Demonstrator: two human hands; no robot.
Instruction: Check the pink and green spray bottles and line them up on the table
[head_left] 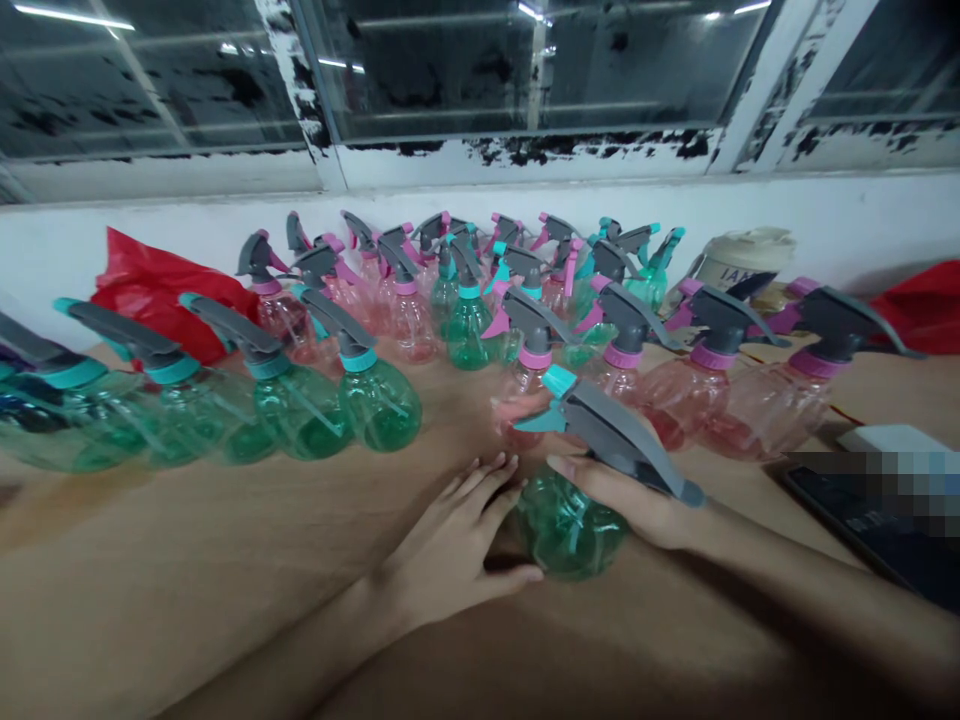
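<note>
A green spray bottle [568,525] with a grey trigger head and teal nozzle stands on the brown table [225,560] in front of me. My right hand [630,495] is wrapped round its neck under the trigger head. My left hand [457,540] lies against the bottle's left side, fingers stretched out and slightly apart, thumb touching the base.
Several green spray bottles [375,400] line the left, pink ones [675,390] the right, more crowd the back by the white wall. A red bag [150,285] lies back left, a white tub [739,260] back right, a dark flat device [870,520] at right.
</note>
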